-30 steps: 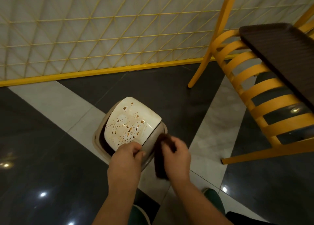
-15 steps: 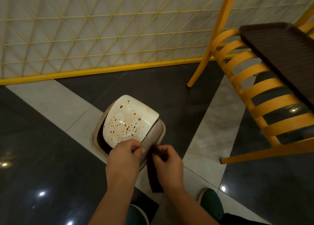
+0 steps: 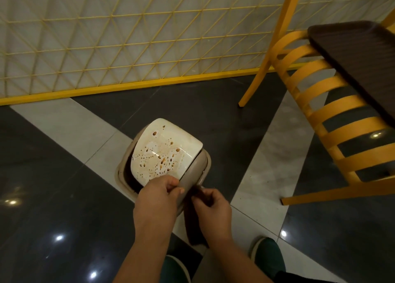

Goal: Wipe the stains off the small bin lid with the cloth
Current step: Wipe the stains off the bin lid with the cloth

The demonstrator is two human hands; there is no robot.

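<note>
A small beige bin (image 3: pixel 198 167) stands on the floor in front of me. Its white swing lid (image 3: pixel 164 152) is tilted up and speckled with brown stains. My left hand (image 3: pixel 158 199) pinches the lid's near edge. My right hand (image 3: pixel 211 210) is just right of it, beside the bin's near rim, shut on a dark brown cloth (image 3: pixel 192 225) that hangs down below the fingers. The cloth is apart from the stained face of the lid.
A yellow wooden chair (image 3: pixel 320 103) with a dark seat (image 3: pixel 363 62) stands to the right. A yellow lattice fence (image 3: pixel 128 47) runs along the back. My green shoes (image 3: pixel 269 255) are at the bottom, on a glossy floor of dark and pale tiles.
The lid has tipped up steeper under my left hand. My right hand with the cloth has dropped lower and nearer to my left hand, and the cloth now hangs straight down.
</note>
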